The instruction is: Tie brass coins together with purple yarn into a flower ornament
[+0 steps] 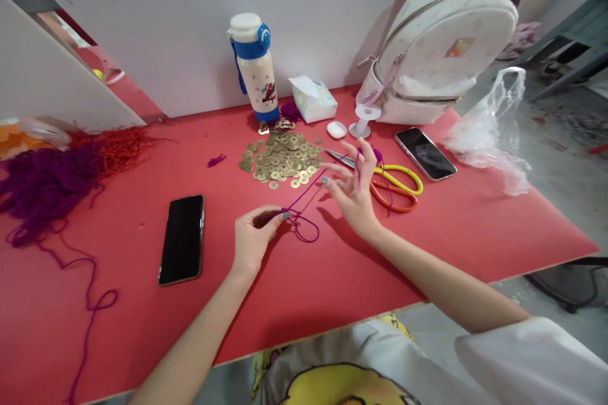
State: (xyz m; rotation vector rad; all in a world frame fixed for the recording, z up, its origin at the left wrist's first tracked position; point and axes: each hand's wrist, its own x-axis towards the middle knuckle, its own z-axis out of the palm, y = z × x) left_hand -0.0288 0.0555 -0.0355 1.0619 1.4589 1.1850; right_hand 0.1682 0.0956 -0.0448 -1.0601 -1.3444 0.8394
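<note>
Cord (pixel 308 188), purple and thin, is running between the two hands above the red worktop (pixel 137 323). The left hand (pixel 259 234) is gripping it: the fingers are closing on one end, with the thumb pressing on top, and a small loop is hanging just right of them. These fingers are also holding something brown, mostly hidden. The fingers of the right hand (pixel 349 180) are standing open and spread, and the cord is passing over them. Ahead of both hands' fingers, a heap of coins (pixel 285 157) is lying. Scissors (pixel 403 170) are lying just beside the right fingers, with the handles pointing away to the right, and farther right a phone (pixel 425 153) is resting. Beyond the right fingers, a spool (pixel 367 115) is standing. Another phone (pixel 182 240) is lying left of the left fingers, and well apart on that side, purple yarn (pixel 47 183) is piling up.
</note>
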